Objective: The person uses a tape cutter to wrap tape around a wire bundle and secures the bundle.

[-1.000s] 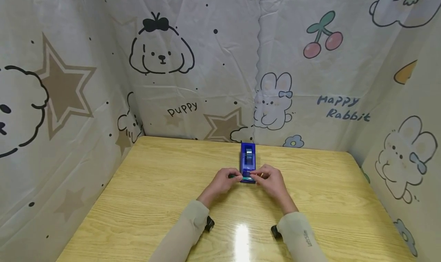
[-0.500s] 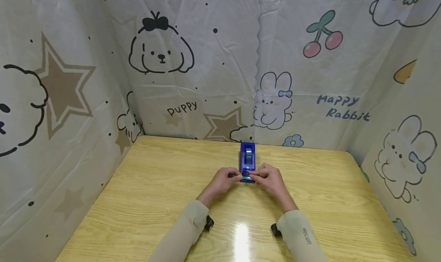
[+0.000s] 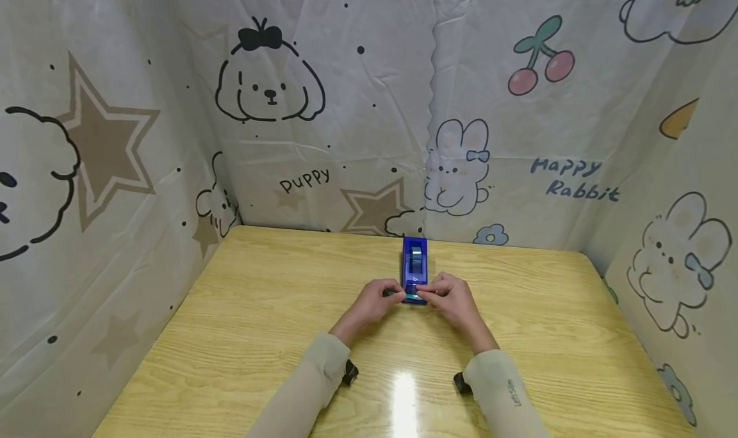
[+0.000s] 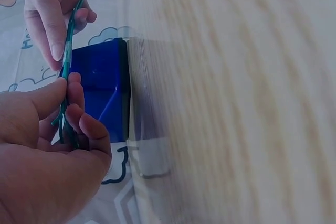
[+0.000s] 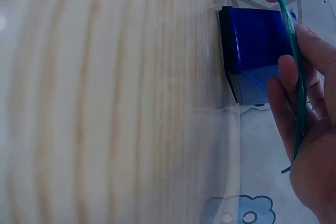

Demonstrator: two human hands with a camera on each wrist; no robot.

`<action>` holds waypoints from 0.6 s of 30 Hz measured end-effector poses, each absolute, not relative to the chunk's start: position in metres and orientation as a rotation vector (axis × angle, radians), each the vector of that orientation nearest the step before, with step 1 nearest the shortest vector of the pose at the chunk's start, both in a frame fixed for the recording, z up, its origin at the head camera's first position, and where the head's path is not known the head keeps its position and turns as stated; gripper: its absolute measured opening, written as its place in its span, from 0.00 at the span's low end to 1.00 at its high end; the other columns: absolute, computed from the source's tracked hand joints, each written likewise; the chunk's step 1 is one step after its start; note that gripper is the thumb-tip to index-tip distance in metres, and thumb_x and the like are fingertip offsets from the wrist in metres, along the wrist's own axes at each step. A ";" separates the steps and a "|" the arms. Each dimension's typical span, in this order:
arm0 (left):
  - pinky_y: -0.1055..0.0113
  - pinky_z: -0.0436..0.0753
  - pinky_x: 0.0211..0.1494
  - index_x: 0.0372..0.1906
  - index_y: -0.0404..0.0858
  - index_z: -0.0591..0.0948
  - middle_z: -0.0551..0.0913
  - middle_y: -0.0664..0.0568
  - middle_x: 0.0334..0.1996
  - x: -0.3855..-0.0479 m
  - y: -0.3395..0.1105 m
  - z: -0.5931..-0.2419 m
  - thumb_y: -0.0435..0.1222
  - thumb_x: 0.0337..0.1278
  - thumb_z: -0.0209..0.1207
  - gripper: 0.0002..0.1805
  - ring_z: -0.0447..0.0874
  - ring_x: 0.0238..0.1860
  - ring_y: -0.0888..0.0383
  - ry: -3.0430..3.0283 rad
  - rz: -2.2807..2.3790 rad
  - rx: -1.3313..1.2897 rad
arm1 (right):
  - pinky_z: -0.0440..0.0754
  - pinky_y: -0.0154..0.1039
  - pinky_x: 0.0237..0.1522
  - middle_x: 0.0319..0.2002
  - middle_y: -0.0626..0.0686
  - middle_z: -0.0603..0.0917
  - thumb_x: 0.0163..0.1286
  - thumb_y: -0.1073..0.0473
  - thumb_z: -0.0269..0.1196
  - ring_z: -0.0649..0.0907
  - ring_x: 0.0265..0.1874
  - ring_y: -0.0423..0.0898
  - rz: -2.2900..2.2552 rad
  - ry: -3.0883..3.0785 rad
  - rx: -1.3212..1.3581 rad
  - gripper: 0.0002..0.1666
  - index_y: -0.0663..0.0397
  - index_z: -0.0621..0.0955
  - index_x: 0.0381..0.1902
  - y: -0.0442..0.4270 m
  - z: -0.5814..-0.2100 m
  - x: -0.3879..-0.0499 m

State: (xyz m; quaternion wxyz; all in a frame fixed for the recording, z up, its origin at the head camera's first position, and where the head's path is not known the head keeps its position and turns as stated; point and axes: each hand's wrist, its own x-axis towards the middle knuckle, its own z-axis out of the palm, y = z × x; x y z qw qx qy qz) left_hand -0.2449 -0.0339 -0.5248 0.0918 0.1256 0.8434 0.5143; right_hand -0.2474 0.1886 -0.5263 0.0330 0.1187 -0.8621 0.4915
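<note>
A bundle of thin green strands [image 3: 412,296], like wire or stems, is stretched between both hands over the front of a blue tape dispenser [image 3: 407,273]. Clear tape [image 4: 68,53] wraps the middle of the bundle. My left hand [image 3: 371,302] pinches one side between thumb and fingers; in the left wrist view the strands fork below that pinch. My right hand [image 3: 454,302] pinches the other side, and the right wrist view shows the bundle running along the palm to a bent tip. Fingers hide parts of the strands.
A roll of clear tape [image 3: 416,259] sits in the dispenser, near the back edge of the wooden table [image 3: 277,284]. A printed cloth [image 3: 375,111] hangs behind and at both sides.
Almost nothing differs. Both hands keep their hold on the green strands, in nearly the same place; the dispenser stays put.
</note>
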 end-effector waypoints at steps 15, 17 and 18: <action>0.67 0.78 0.37 0.65 0.58 0.83 0.84 0.53 0.43 -0.243 -0.031 -0.523 0.37 0.73 0.62 0.20 0.79 0.38 0.58 2.507 1.542 0.344 | 0.75 0.32 0.26 0.30 0.50 0.83 0.64 0.57 0.75 0.77 0.25 0.41 1.494 -2.618 0.403 0.07 0.49 0.93 0.41 0.188 -0.529 -0.247; 0.67 0.77 0.37 0.65 0.58 0.83 0.84 0.53 0.43 -0.244 -0.032 -0.524 0.37 0.73 0.62 0.20 0.79 0.38 0.58 2.510 1.538 0.347 | 0.75 0.33 0.26 0.30 0.50 0.83 0.64 0.57 0.75 0.77 0.24 0.41 1.493 -2.618 0.401 0.07 0.49 0.93 0.41 0.188 -0.528 -0.247; 0.68 0.77 0.36 0.64 0.58 0.83 0.84 0.53 0.43 -0.244 -0.032 -0.524 0.37 0.73 0.62 0.20 0.79 0.38 0.58 2.512 1.537 0.349 | 0.75 0.33 0.26 0.30 0.50 0.83 0.64 0.57 0.75 0.77 0.24 0.41 1.491 -2.619 0.398 0.07 0.49 0.93 0.41 0.188 -0.528 -0.247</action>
